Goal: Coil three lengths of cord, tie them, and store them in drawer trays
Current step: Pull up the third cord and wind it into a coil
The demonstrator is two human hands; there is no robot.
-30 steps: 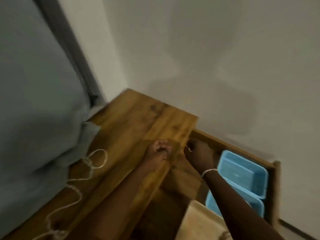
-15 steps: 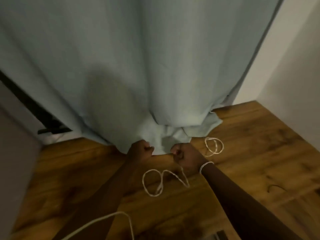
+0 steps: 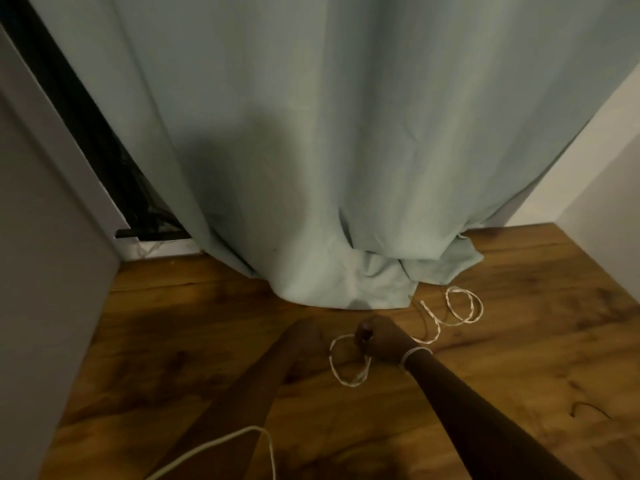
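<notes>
While both arms reach over the wood floor [image 3: 519, 358], the right hand [image 3: 379, 337] is fisted, pinching the white cord [image 3: 337, 368] at a loop hanging just below it; cord runs on behind the wrist to a second coil-like loop [image 3: 464, 304] lying near the curtain [image 3: 311, 168] hem; left hand [image 3: 303, 336] blurred, fingers curled under, can't tell if it holds anything; another cord strand [image 3: 221, 445] crosses the bottom edge near the left forearm.
</notes>
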